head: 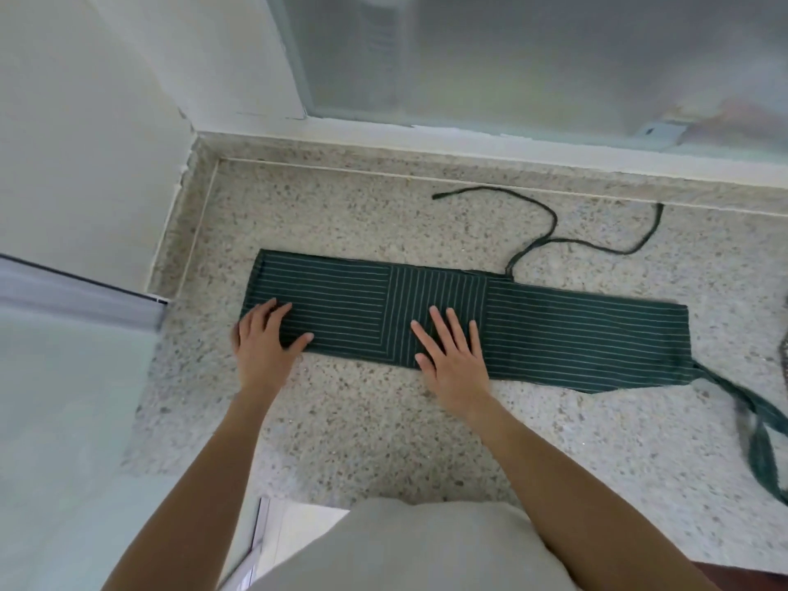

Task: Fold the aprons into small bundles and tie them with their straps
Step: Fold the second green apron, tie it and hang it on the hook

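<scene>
A dark green apron (575, 334) with thin white stripes lies folded into a long flat strip on the speckled stone counter (362, 428). My left hand (266, 341) presses flat on the strip's left end, fingers spread. My right hand (452, 351) lies flat on the strip's middle, over the pocket panel. A thin strap (550, 232) curls loose on the counter behind the strip. A wider strap (754, 424) trails off the strip's right end toward the counter's front right.
A frosted window (533, 57) runs along the back of the counter, and a white wall (85, 121) closes the left side. A dark object (783, 351) shows at the right edge. The counter's front edge meets my light-coloured clothing (426, 548).
</scene>
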`<act>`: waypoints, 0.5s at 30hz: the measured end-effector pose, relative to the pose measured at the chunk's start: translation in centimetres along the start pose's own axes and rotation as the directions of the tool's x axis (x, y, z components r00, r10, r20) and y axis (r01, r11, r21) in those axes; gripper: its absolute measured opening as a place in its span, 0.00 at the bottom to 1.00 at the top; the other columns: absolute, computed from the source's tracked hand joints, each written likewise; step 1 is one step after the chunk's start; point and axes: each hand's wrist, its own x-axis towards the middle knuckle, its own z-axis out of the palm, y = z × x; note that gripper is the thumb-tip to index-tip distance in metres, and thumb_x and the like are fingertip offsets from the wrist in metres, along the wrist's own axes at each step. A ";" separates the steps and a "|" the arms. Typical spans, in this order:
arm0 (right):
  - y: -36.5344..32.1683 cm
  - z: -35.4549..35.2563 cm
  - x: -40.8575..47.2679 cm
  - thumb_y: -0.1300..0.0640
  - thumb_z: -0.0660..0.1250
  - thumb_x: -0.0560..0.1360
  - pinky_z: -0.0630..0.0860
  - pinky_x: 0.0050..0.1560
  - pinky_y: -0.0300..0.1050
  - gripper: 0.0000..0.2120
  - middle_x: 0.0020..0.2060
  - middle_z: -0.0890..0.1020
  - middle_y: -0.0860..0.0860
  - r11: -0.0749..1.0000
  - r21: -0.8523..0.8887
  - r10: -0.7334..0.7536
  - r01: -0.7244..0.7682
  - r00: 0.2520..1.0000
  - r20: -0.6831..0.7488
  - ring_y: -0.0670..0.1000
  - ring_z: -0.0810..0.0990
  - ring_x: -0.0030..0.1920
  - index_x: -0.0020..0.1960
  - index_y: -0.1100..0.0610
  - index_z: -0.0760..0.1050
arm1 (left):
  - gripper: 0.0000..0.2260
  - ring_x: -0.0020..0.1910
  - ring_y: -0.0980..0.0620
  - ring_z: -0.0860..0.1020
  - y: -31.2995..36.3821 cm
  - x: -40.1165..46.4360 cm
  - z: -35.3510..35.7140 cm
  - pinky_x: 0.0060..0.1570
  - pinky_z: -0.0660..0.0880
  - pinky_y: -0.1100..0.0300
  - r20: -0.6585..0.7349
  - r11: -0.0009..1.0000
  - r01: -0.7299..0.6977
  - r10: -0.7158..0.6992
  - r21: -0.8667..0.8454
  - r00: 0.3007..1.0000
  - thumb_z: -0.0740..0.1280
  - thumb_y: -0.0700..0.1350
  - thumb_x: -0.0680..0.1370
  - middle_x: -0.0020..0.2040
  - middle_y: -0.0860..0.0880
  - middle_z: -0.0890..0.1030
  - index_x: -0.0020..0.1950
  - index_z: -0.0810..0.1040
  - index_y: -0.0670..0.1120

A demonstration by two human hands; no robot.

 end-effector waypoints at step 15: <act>2.9 -0.7 -4.3 0.57 0.75 0.68 0.73 0.58 0.57 0.23 0.60 0.76 0.55 0.995 -0.019 -0.096 0.094 0.972 -0.214 0.56 0.69 0.62 0.62 0.47 0.76 | 0.35 0.57 0.42 0.75 1.7 -0.9 -3.0 0.54 0.73 0.49 0.136 0.928 0.204 -0.168 -0.311 0.976 0.73 0.47 0.72 0.63 0.41 0.73 0.74 0.59 0.50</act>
